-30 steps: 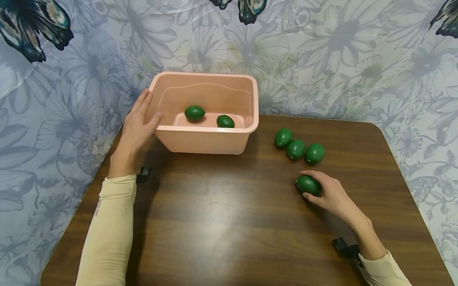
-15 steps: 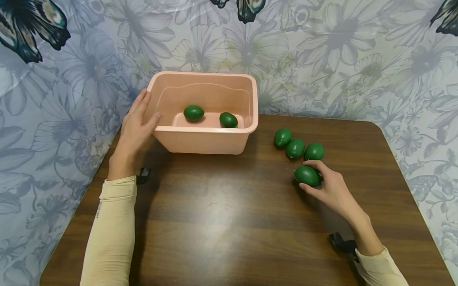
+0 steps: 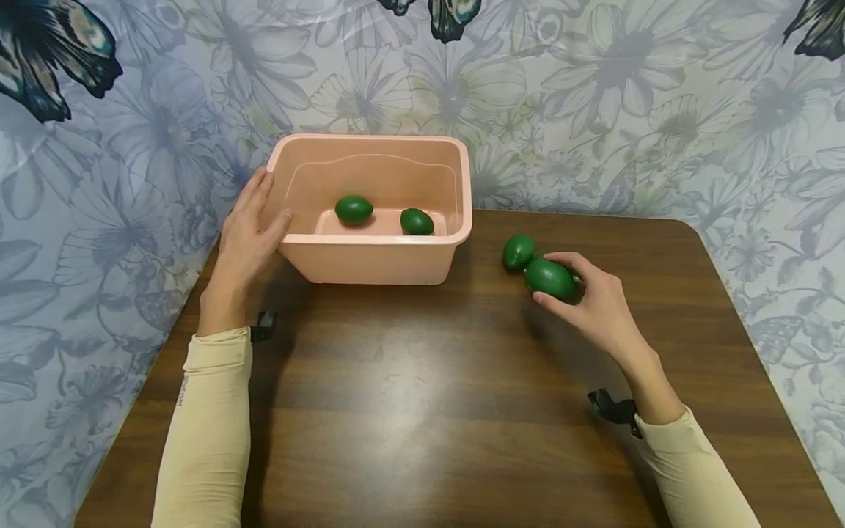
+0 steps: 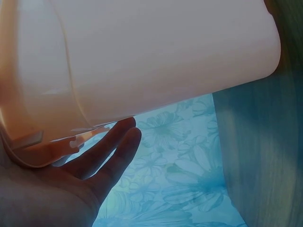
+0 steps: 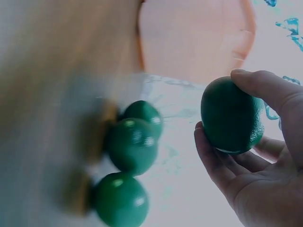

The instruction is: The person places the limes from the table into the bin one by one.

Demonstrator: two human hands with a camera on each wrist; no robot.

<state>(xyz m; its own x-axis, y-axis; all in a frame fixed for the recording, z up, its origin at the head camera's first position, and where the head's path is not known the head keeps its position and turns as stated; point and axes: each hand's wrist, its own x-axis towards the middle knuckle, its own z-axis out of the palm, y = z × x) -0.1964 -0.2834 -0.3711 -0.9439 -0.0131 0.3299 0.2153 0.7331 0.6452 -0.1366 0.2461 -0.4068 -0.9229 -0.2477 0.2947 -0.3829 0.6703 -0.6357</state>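
A pink plastic bin stands at the back of the table, two green limes inside. At its left end my left hand holds the rim, fingers outside against the wall and thumb near the front corner. My right hand pinches another lime between thumb and fingers. In the right wrist view this held lime is apart from three limes standing together on the table. Only one lime of that group shows plainly in the head view; the held lime and hand cover the others.
The brown wooden table has a rounded far right corner. Behind it hangs a flower-patterned cloth with dark butterflies. The bin is near the table's far edge, left of the lime group.
My right hand has carried its lime up and left from the table, and it now overlaps the lime group in view. The right-hand lime in the bin has shifted slightly. My left hand stays put.
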